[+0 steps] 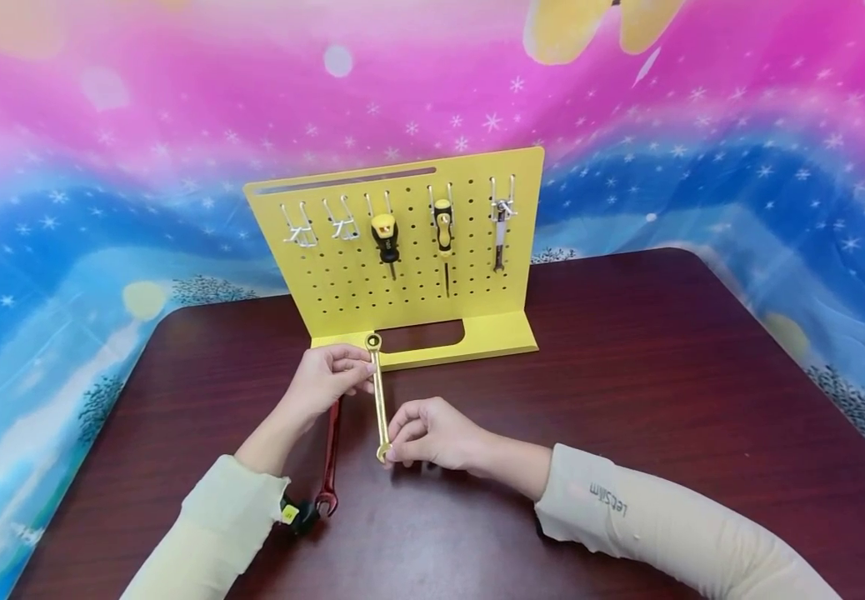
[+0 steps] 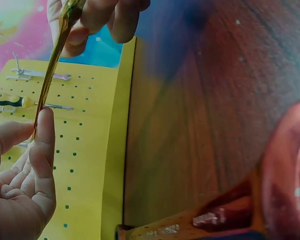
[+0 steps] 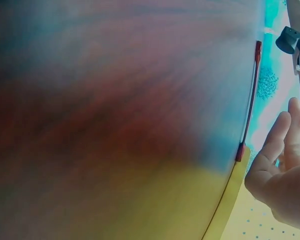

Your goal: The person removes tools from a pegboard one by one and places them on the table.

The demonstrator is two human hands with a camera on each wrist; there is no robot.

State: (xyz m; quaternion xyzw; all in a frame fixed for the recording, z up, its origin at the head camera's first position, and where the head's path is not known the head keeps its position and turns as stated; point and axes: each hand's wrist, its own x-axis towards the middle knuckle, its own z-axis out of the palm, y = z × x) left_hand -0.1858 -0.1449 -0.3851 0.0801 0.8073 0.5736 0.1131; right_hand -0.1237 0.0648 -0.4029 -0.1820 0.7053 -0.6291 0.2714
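Note:
A gold combination wrench is raised above the table, its ring end toward the pegboard and its open end toward me. My left hand pinches it between thumb and fingers just below the ring end. Near the open end, my right hand pinches the same wrench with its fingertips. The left wrist view shows the left hand gripping the shaft, with the right hand at its other end. A red wrench lies on the table beside the left forearm, its upper end hidden behind the left hand.
Behind the hands stands a yellow pegboard on a flat base. Two yellow-black screwdrivers, one stubby and one slim, hang there, with a small silver wrench at right. White hooks sit at its left. The table is dark wood.

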